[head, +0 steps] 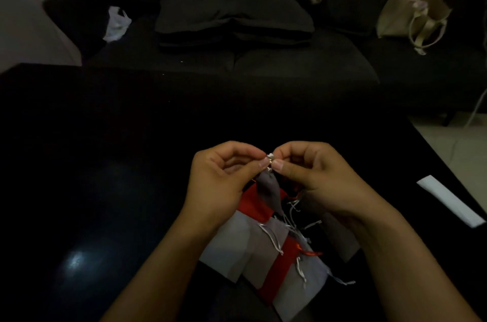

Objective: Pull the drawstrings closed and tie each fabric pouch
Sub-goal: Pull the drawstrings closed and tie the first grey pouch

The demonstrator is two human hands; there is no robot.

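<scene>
Both hands, left (221, 176) and right (313, 176), pinch the silver drawstring (270, 157) of a grey pouch (270, 192) hanging toward six o'clock over the desk (105, 163).

At lower centre the left hand (218, 179) and right hand (316, 176) meet above a pile of pouches (266, 250) on the table (92, 150), one pouch (270, 192) hanging between them. A paper strip (450, 201) lies at the table's right edge. Behind, a sofa (263, 63) carries a cushion (232, 8) at upper centre and a tote bag (413, 16) at upper right.
</scene>
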